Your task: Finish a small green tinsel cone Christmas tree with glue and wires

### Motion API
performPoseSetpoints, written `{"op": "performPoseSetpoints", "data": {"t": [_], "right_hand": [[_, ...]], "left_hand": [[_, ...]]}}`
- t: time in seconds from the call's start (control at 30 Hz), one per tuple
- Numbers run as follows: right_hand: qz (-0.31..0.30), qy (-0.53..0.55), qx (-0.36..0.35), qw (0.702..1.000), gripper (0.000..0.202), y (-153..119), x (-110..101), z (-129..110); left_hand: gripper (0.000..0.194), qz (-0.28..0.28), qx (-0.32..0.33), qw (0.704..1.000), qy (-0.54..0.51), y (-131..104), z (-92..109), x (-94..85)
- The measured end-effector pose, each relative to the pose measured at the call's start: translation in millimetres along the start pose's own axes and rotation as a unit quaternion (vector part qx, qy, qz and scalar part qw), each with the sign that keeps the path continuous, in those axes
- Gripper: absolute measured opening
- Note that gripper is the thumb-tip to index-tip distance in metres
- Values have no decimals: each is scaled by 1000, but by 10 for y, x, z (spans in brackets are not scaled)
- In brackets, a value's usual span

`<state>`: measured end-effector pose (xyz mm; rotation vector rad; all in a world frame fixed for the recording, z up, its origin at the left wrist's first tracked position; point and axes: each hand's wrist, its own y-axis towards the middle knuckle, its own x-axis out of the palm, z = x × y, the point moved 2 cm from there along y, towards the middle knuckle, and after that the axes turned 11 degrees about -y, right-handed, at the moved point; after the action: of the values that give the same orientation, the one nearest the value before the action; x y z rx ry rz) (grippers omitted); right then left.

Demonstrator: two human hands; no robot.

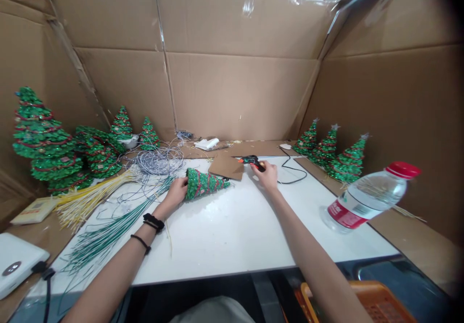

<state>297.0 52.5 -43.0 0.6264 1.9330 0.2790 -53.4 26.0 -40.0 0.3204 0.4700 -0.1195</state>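
Observation:
A small green decorated Christmas tree (pixel 205 184) lies on its side, its tip pointing right. My left hand (pixel 176 192) grips it at the wide base, fingers partly hidden inside or behind the rim. My right hand (pixel 267 174) is closed round a black glue gun (pixel 250 159) with an orange-red tip, which points left over a brown cardboard square (pixel 227 167). The tree's tip is near the cardboard's lower edge. A black cord (pixel 295 180) curves on the table to the right of my right hand.
Decorated trees (pixel 47 144) stand at the left, more (pixel 346 161) at the right. Tangled wire (pixel 159 161), green stems (pixel 108 236) and yellow stems (pixel 97 195) lie left. A water bottle (pixel 366 197) stands right, a white device (pixel 18 265) front left. Cardboard walls (pixel 239 91) enclose the table.

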Motion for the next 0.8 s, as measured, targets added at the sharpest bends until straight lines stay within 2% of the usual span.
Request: {"op": "performPoseSetpoints", "data": {"t": [0.17, 0.43, 0.8], "right_hand": [[-62, 46, -83, 993, 38, 7, 61, -85], [-79, 14, -86, 993, 38, 12, 108, -38], [-100, 26, -135, 985, 32, -18, 131, -87]], "left_hand": [[19, -21, 6, 1000, -8, 15, 19, -6], [15, -19, 6, 1000, -11, 14, 35, -16], [13, -32, 1, 999, -38, 68, 38, -32]]}}
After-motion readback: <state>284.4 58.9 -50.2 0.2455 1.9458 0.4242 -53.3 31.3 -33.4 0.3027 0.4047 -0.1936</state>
